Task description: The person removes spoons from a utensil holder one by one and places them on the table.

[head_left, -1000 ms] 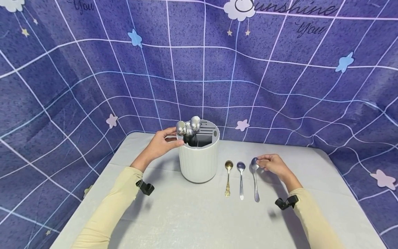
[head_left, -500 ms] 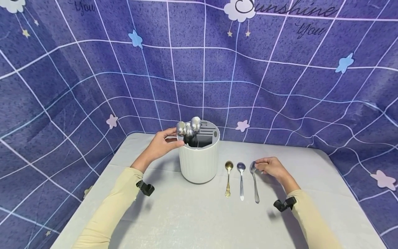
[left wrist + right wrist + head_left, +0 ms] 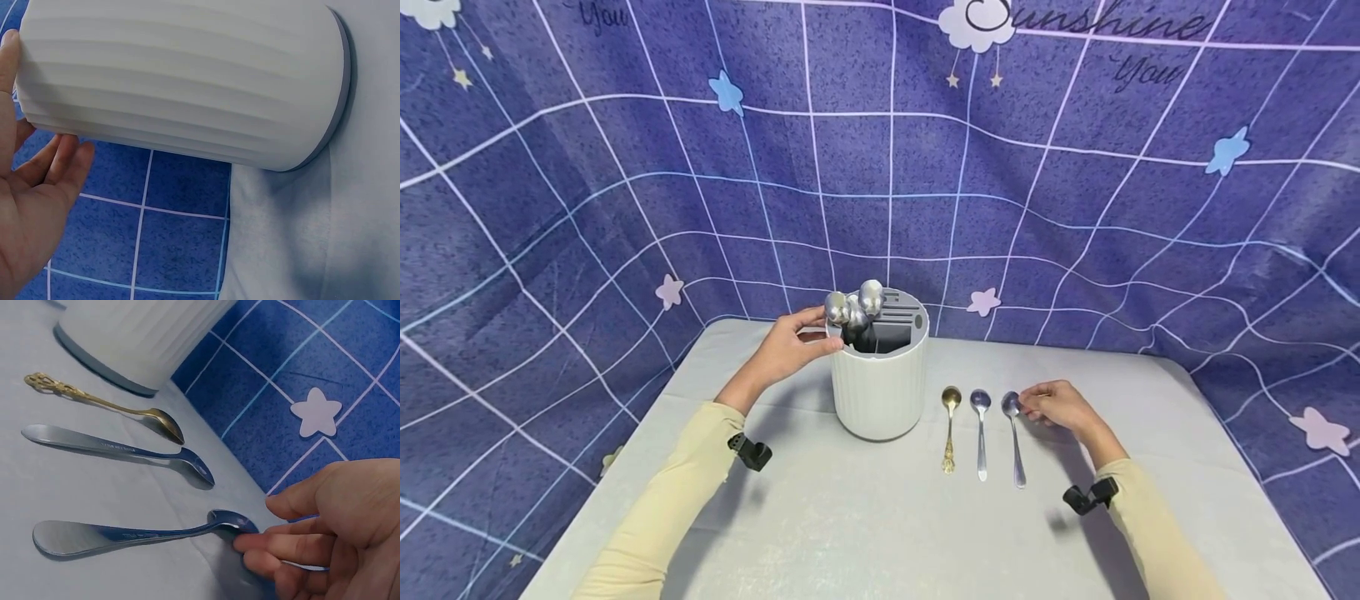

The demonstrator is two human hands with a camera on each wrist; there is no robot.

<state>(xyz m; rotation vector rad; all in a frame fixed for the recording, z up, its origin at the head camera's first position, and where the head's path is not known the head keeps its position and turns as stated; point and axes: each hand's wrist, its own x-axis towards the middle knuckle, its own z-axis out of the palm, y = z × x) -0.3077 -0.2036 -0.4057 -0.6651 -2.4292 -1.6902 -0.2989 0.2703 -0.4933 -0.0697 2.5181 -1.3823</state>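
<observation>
My left hand (image 3: 792, 346) holds the upper left side of a white ribbed utensil holder (image 3: 880, 396), thumb at the front rim and fingers behind. In the left wrist view the fingertips (image 3: 82, 153) lie against its wall. Silver spoons (image 3: 872, 298) stand bowl-up in its left compartment. On the table, my right hand (image 3: 1060, 404) is at the bowl of the rightmost silver spoon (image 3: 1017, 450), which lies flat. The right wrist view shows the thumb raised apart from the fingers, whose tips (image 3: 250, 542) are right at the bowl's edge.
Left of that spoon lie another silver spoon (image 3: 981, 442) and a gold spoon with an ornate handle (image 3: 949, 437), roughly parallel. Slots and a dark compartment (image 3: 891, 336) show in the holder's top. A purple grid-patterned curtain (image 3: 925, 150) hangs behind the grey-covered table (image 3: 850, 525).
The right hand has lowered the rightmost spoon's bowl onto the table and loosened its pinch, the fingers shifting slightly right. My left hand stays on the utensil holder.
</observation>
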